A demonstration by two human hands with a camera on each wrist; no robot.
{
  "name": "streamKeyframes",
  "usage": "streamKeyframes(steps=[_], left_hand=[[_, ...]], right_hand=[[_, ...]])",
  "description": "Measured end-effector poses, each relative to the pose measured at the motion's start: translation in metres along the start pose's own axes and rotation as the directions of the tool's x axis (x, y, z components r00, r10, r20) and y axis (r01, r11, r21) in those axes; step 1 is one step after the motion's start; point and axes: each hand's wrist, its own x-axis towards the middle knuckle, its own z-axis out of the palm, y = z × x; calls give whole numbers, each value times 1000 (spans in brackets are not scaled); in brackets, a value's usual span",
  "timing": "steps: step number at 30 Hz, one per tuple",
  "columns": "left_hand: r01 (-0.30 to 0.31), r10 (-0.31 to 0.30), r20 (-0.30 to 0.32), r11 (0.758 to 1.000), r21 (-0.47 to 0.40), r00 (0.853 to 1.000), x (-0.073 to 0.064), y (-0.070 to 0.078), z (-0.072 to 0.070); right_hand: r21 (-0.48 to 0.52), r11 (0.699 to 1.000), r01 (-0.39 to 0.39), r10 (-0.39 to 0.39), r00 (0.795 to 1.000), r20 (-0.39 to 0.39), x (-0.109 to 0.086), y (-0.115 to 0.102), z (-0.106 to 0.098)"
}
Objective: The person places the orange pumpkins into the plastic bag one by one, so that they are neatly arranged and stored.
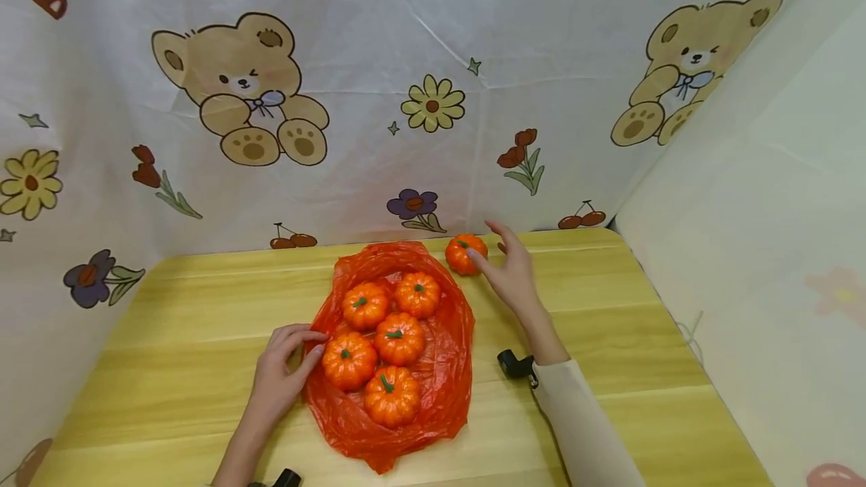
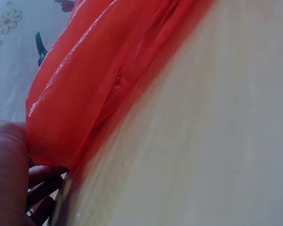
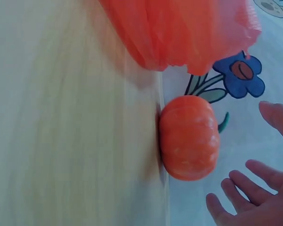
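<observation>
A red plastic bag lies spread open on the table, with several small orange toy pumpkins inside. At its left rim, my left hand holds the edge of the film. The left wrist view has the bag's side between thumb and fingers, the fingers partly hidden behind it. One more toy pumpkin with a green stem sits outside, past the bag's far right rim. Beside it, my right hand is spread, thumb toward the pumpkin; a gap separates them in the right wrist view.
The pumpkins and bag rest on a yellow wood-grain table. A white cloth wall printed with bears and flowers rises behind its back edge, close to the lone pumpkin. Another pale wall stands along the right side.
</observation>
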Motion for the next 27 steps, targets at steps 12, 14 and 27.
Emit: streamKeyframes(steps=[12, 14, 27], left_hand=[[-21, 21, -5, 1000, -15, 1000, 0, 1, 1], [-21, 21, 1, 1000, -18, 1000, 0, 2, 1], [-16, 16, -12, 1000, -2, 1000, -1, 1, 2]], right_hand=[[3, 997, 71, -70, 983, 171, 8, 14, 9], [11, 998, 63, -64, 979, 192, 7, 19, 9], [52, 998, 33, -43, 976, 213, 2, 31, 12]])
